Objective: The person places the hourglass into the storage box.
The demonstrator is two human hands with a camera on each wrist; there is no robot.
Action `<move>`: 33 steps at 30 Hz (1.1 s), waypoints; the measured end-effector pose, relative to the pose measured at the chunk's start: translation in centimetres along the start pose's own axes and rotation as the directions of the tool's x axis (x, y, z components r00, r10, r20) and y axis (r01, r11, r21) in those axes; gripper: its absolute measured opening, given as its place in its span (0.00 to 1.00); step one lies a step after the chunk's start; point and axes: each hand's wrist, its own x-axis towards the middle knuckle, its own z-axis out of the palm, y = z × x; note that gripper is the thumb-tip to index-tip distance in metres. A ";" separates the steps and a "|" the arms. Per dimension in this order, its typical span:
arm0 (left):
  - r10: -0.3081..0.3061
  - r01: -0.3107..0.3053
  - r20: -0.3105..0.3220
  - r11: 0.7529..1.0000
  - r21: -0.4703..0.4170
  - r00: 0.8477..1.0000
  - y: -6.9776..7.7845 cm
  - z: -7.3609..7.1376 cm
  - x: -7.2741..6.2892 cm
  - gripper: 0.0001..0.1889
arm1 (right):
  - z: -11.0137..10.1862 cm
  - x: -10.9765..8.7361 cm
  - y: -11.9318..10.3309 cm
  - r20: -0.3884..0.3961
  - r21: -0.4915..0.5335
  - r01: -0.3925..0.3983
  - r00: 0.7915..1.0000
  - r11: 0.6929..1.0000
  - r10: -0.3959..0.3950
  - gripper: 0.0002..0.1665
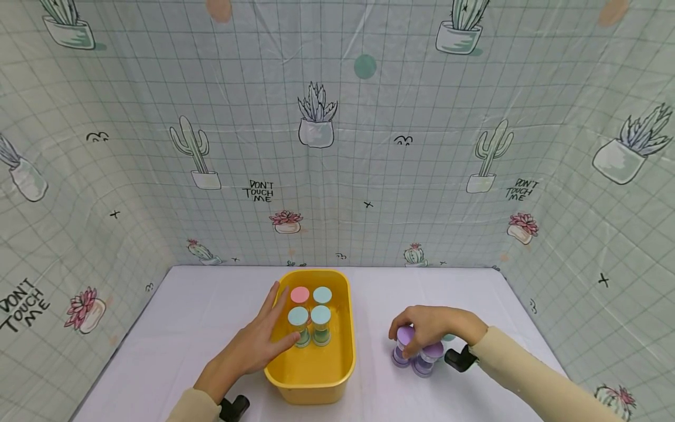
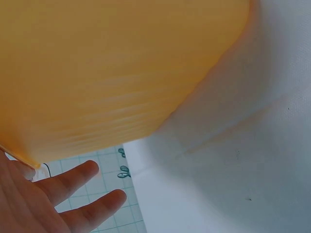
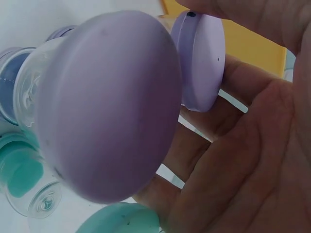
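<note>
My left hand [image 1: 258, 343] lies along the left rim of a yellow bin [image 1: 311, 378], its fingers spread straight and its thumb over the inside. Four-sided and deep, the bin holds several sand timers with clear bodies: one has a pink cap [image 1: 300, 295], the others light blue caps [image 1: 320, 315]. To the right, my right hand [image 1: 429, 325] grips a purple sand timer [image 1: 405, 336] by its cap, thumb on one side and fingers on the other. Another purple sand timer [image 3: 109, 107] stands beside it, filling much of the right wrist view. A teal cap [image 3: 121, 219] shows low there, mostly hidden by my hand in the head view.
A white cloth [image 1: 179, 334] covers the table. Patterned sheets with cactus drawings [image 1: 316, 126] rise at the back and both sides. Black wrist cameras [image 1: 460, 358] sit at both cuffs.
</note>
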 end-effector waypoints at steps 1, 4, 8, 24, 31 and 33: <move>0.001 -0.001 0.000 1.000 0.001 1.000 0.0 0.0 0.0 0.51 | 0.0 0.0 0.0 0.001 0.003 0.000 1.000 1.000 0.000 0.19; 0.003 -0.003 0.000 1.000 0.001 1.000 0.1 0.0 0.1 0.51 | -0.1 -0.1 0.0 0.000 0.004 0.003 1.000 1.000 -0.003 0.18; 0.008 -0.008 0.005 1.000 0.005 1.000 0.1 -0.1 0.1 0.51 | -0.2 -0.2 -0.2 -0.006 0.004 -0.007 1.000 1.000 0.007 0.17; 0.075 -0.079 0.043 0.990 0.116 0.996 -0.6 -1.5 -0.4 0.49 | -3.3 0.5 -2.5 -0.031 -0.094 0.071 0.997 0.993 -0.074 0.13; 0.077 -0.083 0.055 0.990 0.112 0.996 -1.0 -1.5 -0.4 0.49 | -5.7 0.7 -4.8 -0.064 -0.148 0.099 0.992 0.984 -0.109 0.16; 0.077 -0.082 0.058 0.991 0.104 0.995 -0.9 -1.5 -0.4 0.49 | -6.2 0.8 -5.4 -0.070 -0.157 0.104 0.991 0.982 -0.116 0.17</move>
